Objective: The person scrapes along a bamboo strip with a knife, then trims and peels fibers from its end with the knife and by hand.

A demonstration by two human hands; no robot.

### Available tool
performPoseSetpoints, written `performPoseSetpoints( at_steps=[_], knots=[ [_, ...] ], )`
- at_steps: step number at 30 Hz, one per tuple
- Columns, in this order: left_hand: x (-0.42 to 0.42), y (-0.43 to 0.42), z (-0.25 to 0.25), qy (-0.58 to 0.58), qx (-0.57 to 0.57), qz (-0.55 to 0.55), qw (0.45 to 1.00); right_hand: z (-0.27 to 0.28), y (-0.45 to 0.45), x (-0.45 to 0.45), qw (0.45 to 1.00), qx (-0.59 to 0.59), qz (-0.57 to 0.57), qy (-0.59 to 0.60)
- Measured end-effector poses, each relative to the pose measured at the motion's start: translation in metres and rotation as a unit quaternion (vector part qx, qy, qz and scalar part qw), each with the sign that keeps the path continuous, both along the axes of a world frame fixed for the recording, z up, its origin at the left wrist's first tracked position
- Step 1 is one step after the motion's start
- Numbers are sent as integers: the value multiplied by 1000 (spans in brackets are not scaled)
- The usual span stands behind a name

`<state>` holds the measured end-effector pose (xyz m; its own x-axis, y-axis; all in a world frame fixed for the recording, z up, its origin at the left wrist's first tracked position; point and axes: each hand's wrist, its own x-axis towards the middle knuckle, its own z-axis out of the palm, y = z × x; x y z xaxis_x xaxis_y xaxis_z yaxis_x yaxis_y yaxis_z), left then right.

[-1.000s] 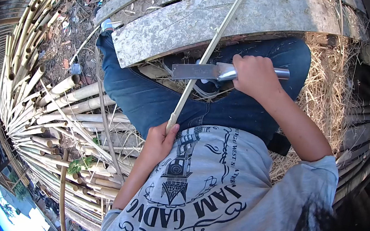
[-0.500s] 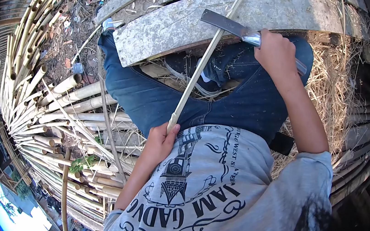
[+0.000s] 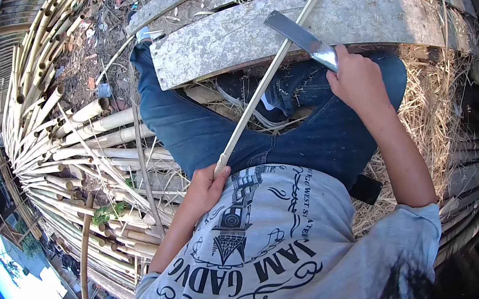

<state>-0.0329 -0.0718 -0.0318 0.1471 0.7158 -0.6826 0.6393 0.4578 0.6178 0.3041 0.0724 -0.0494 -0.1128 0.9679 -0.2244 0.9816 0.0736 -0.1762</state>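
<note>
A long, narrow bamboo strip [image 3: 255,101] slants from my lap up over a weathered board [image 3: 223,40]. Its near end is gripped by my left hand [image 3: 208,186], close to my shirt. My right hand [image 3: 360,80] is closed on the metal handle of a knife [image 3: 301,37] with a broad, square-ended blade. The blade crosses the strip above the board's near edge; whether it touches the strip, I cannot tell.
Many cut bamboo poles [image 3: 77,156] fan out on the left. Straw-like shavings [image 3: 420,118] lie on the right beside my leg. Another grey board [image 3: 180,0] is at the upper left, and a dark object [image 3: 365,189] lies near my right hip.
The knife in my right hand has moved away from my body along the strip, from above my lap to over the board. My left hand still holds the strip's near end.
</note>
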Motion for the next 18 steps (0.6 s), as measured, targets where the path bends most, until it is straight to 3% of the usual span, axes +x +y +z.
performPoseSetpoints(
  at_steps=[2, 4, 5, 10, 12, 18],
  knots=[
    [-6, -2, -12, -23, -18, 5, 1000, 1, -16, -16, 991, -60, 116, 38],
    [-10, -5, -17, -30, -23, 9, 999, 2, -25, -29, 983, -93, 150, 59],
    [-12, -7, -17, -31, -31, 20, 999, -1, -23, -26, 983, -93, 150, 59],
    [-22, -16, -11, -22, -29, 36, 999, -19, 6, 2, 997, 15, -64, 45],
    [-21, -16, -11, -26, -36, 35, 998, -13, 6, 2, 997, 36, -56, 45],
    [-12, -8, -21, -49, -44, 37, 997, -10, -35, -59, 979, -90, 41, 180]
  ],
)
